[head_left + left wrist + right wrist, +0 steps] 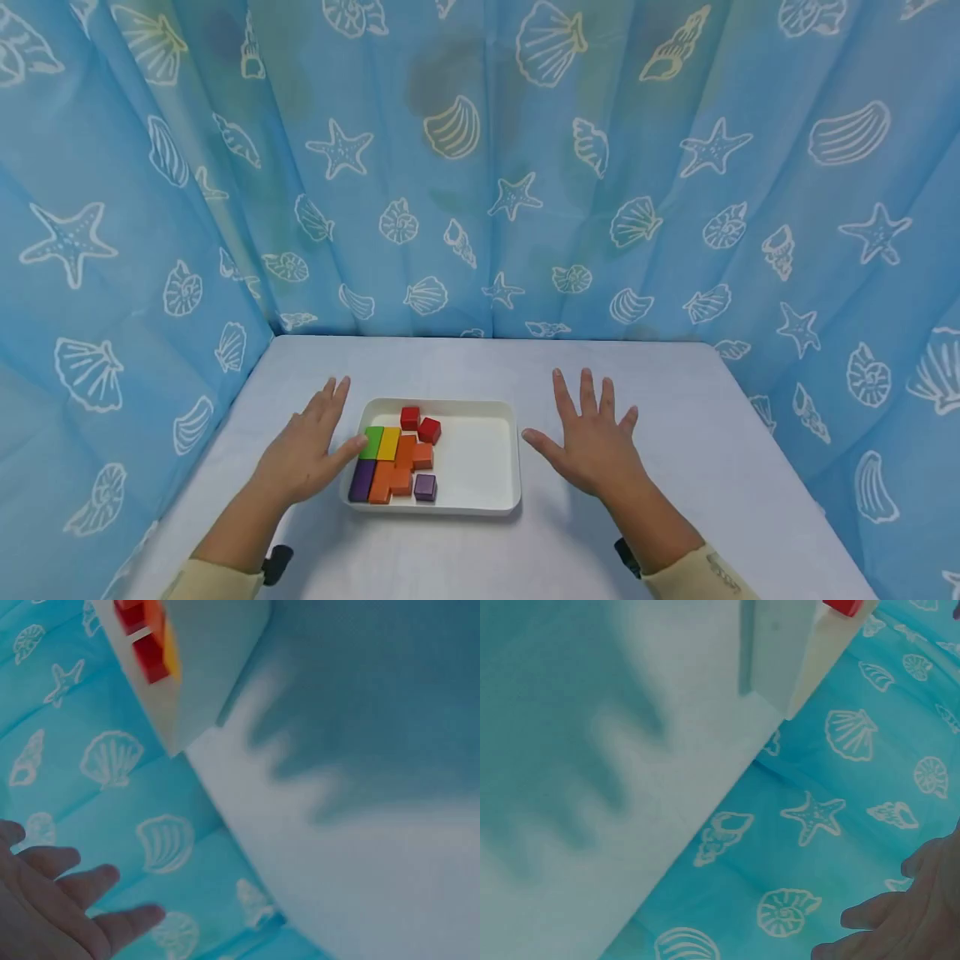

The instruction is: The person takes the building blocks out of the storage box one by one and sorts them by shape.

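Left of the white rectangular tray (480,454), your left hand (300,454), fingers straight, grips nothing; right of it, your spread right hand (597,446) is empty. Red, orange, yellow, green, purple angular blocks (406,452) lie in the tray's left part.

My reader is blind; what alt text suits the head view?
A left hand and right hand, both empty, flank a white tray, colored blocks grouped at its left, on a white table before a blue seashell-print curtain.

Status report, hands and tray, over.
Left hand, right hand: open, holding nothing. White tray: coloured blocks grouped left. Left thumb overlaps tray edge in head view.
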### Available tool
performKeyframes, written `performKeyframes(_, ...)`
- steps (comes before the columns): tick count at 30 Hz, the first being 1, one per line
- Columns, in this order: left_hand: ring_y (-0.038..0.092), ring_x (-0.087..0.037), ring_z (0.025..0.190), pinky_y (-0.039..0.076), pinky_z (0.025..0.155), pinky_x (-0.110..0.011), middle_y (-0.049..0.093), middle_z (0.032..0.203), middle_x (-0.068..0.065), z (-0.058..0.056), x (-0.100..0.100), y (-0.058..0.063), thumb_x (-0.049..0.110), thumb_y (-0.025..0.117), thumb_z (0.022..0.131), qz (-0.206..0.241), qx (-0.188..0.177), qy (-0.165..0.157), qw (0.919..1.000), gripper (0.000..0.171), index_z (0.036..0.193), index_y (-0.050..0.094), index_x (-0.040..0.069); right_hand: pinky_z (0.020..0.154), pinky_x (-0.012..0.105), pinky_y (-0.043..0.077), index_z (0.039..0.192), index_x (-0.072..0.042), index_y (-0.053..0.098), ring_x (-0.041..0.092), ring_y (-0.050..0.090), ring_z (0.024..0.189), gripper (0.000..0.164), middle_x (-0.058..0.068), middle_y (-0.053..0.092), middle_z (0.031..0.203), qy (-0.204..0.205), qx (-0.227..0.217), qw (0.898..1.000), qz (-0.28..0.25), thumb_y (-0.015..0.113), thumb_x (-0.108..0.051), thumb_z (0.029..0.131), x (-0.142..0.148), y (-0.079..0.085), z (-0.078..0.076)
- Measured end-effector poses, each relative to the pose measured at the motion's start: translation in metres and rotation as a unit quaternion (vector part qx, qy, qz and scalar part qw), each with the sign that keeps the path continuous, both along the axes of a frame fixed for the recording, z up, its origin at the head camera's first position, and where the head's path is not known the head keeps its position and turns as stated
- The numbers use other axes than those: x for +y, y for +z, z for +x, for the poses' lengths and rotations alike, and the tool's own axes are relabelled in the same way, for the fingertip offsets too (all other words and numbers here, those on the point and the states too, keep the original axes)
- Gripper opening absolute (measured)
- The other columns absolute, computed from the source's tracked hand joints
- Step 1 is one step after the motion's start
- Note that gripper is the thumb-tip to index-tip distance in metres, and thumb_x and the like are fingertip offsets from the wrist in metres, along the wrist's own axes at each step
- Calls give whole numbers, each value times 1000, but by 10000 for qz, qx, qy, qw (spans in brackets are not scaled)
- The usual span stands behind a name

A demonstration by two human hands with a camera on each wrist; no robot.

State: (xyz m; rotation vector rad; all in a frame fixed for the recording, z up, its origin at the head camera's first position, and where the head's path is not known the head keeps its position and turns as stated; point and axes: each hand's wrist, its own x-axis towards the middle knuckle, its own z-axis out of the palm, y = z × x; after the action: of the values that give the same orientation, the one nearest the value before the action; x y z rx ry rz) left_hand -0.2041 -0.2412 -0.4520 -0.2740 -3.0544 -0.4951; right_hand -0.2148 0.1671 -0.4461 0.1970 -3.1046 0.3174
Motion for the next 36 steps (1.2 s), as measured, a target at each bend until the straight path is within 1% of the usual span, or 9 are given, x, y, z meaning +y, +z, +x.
performKeyframes(4, 30, -51, 153, 35, 113, -73, 24, 171, -27, -7, 1, -16, 70, 53, 100, 811, -646, 387, 9939, 103, 172, 10, 9, 111, 87, 7, 173, -18, 4, 58, -2, 156, 108, 28, -2, 175, -107, -205, 9997, -18, 41, -84, 96, 1, -7, -4)
performKeyframes(7, 40, -51, 148, 43, 108, -71, 34, 167, -28, -11, 6, -29, 52, 64, 102, 1486, -1000, 818, 9804, 96, 171, 13, 8, 111, 87, 10, 173, -17, 5, 59, 1, 156, 108, 29, 0, 174, -160, -300, 9994, -21, 42, -83, 96, 1, -11, -6)
performKeyframes(10, 49, -48, 141, 49, 105, -67, 43, 162, -26, -16, 11, -43, 31, 68, 102, 2082, -1159, 1205, 9637, 85, 168, 20, 6, 112, 85, 13, 173, -15, 6, 59, 4, 156, 107, 30, 3, 174, -131, -290, 9995, -19, 44, -80, 98, -1, -14, -9)
performKeyframes(14, 53, -46, 137, 48, 108, -65, 48, 157, -26, -20, 12, -53, 17, 67, 101, 2428, -1455, 1490, 9474, 72, 163, 34, 1, 116, 77, 25, 172, -9, 9, 58, 16, 155, 104, 32, 12, 172, 16, -251, 9997, -24, 54, -70, 101, -6, -13, -13)
performKeyframes(18, 52, -47, 137, 46, 110, -65, 47, 158, -27, -21, 8, -57, 13, 64, 101, 2512, -1785, 1479, 9398, 64, 159, 42, 0, 114, 67, 39, 170, -3, 17, 52, 33, 151, 98, 31, 27, 169, 154, -393, 9988, -249, 66, -52, 102, -17, -11, -19)
performKeyframes(21, 52, -45, 138, 46, 110, -63, 46, 159, -25, -21, 4, -62, 11, 62, 102, 2664, -1949, 1473, 9324, 62, 160, 43, 1, 115, 62, 42, 167, 0, 28, 45, 41, 149, 89, 27, 38, 165, 233, -583, 9965, -557, 70, -44, 102, -29, -11, -26)
performKeyframes(25, 52, -44, 138, 47, 110, -63, 45, 161, -24, -22, 0, -65, 10, 63, 102, 2836, -2078, 1439, 9251, 64, 161, 42, 3, 114, 58, 45, 159, 0, 45, 40, 51, 143, 75, 21, 53, 157, 424, -664, 9925, -939, 72, -40, 101, -53, -4, -40)
performKeyframes(30, 53, -44, 137, 47, 110, -63, 45, 161, -24, -22, -4, -65, 10, 65, 101, 2927, -2150, 1359, 9218, 65, 162, 42, 4, 104, 53, 55, 148, -3, 59, 33, 63, 128, 59, 17, 66, 141, 807, -792, 9865, -1189, 75, -33, 100, -86, 0, -59)
performKeyframes(36, 54, -44, 136, 46, 111, -62, 45, 161, -25, -21, -6, -63, 9, 64, 102, 2954, -2146, 1335, 9214, 64, 162, 41, 2, 101, 48, 57, 146, -6, 62, 28, 64, 121, 55, 12, 68, 134, 1147, -1071, 9830, -954, 78, -31, 98, -126, -6, -79)
